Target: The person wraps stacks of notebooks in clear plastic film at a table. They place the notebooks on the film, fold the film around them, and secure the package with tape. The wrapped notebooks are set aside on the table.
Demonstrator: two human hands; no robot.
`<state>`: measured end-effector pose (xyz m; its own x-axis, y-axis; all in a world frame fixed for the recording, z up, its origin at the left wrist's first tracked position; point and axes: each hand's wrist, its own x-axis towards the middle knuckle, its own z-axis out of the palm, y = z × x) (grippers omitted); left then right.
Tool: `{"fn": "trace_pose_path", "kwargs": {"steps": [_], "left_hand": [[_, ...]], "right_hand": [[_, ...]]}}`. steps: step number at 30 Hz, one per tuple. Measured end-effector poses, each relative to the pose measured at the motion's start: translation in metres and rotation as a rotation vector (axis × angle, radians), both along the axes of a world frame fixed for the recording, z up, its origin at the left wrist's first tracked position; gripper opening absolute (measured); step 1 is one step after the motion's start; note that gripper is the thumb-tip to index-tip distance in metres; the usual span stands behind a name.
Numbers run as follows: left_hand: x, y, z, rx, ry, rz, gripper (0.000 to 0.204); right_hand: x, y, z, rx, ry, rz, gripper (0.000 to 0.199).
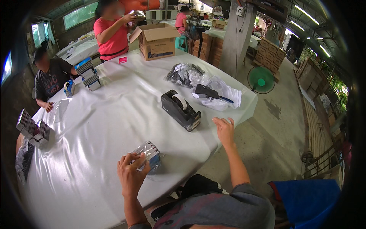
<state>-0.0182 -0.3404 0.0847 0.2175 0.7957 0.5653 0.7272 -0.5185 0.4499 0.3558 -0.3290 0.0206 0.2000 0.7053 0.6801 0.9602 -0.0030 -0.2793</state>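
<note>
Fingers (133, 164) of left hand (131, 177) grip wrapped pack (149, 154) — on table (114, 114).

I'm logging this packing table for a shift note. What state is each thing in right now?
Left hand: gripping the clear-wrapped pack on the table.
Right hand: open, empty, near the tape dispenser.
Tape dispenser: upright, roll loaded.
Cardboard box: flaps open.
Green fan: standing on the floor; spinning cannot be told.
Plastic bags: crumpled, loose.
</note>
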Motion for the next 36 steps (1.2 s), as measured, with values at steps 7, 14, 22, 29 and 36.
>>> {"fn": "trace_pose_path", "kwargs": {"steps": [7, 14, 22, 29, 36], "left_hand": [[0.004, -0.008, 0.004, -0.013, 0.018, 0.027, 0.024], [0.006, -0.011, -0.011, 0.143, 0.080, 0.052, 0.032], [0.006, -0.009, -0.017, 0.207, 0.133, 0.038, 0.036], [-0.005, -0.006, -0.040, 0.198, -0.024, 0.064, 0.062], [0.004, 0.002, -0.055, 0.321, -0.156, 0.027, 0.074]], "right_hand": [[-0.018, 0.000, -0.003, 0.069, 0.038, 0.127, 0.023], [-0.047, 0.001, -0.001, 0.061, 0.176, 0.312, 0.020], [-0.104, -0.005, 0.026, -0.034, 0.538, 0.575, 0.014], [-0.168, -0.013, 0.059, -0.330, 1.022, 0.916, 0.018], [-0.205, -0.019, 0.071, -0.465, 1.321, 0.975, 0.032]]}}
